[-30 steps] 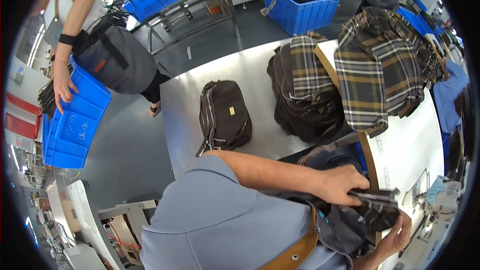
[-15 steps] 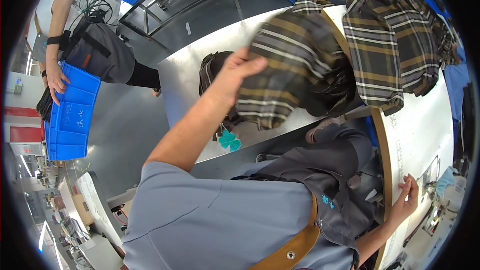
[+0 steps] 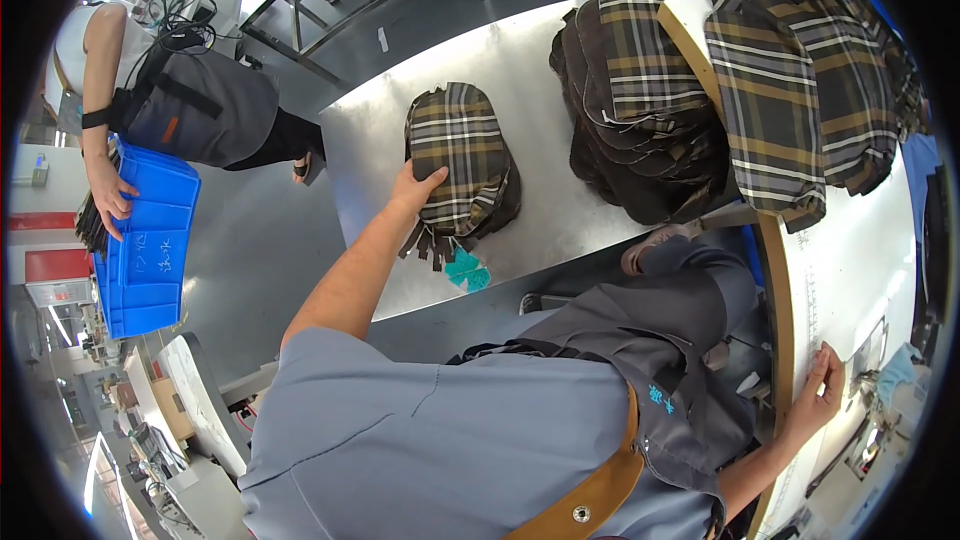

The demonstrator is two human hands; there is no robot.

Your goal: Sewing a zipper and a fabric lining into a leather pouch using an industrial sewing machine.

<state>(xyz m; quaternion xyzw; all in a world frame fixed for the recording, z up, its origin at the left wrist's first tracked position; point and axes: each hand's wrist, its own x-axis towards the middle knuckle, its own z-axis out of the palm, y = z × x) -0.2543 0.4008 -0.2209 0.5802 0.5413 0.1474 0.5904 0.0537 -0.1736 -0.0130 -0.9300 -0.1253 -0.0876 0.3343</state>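
My left hand [image 3: 420, 188] grips the near left edge of a rounded plaid fabric panel [image 3: 455, 135], its thumb on top. The panel, brown, black and white, lies over dark fabric pieces on the left part of the metal table. Dark strap ends stick out at its near end, beside a teal patch [image 3: 467, 270]. My right hand [image 3: 820, 385] is by the white sewing table's edge, fingertips pinched; whether anything is between them I cannot make out. Right of the panel stands a pile of dark and plaid pieces [image 3: 640, 90].
More plaid fabric [image 3: 770, 90] drapes over the white table [image 3: 850, 250] and its wooden edge. A sewing machine [image 3: 900, 395] stands at the right. On the left, another person's hand [image 3: 108, 195] holds a blue bin [image 3: 155, 260]. Further blue bins and a metal rack [image 3: 375, 15] are behind.
My left hand has moved left and down with the plaid panel from the pile side to the left pieces, where it now lies flat. My right hand stays nearly where it was.
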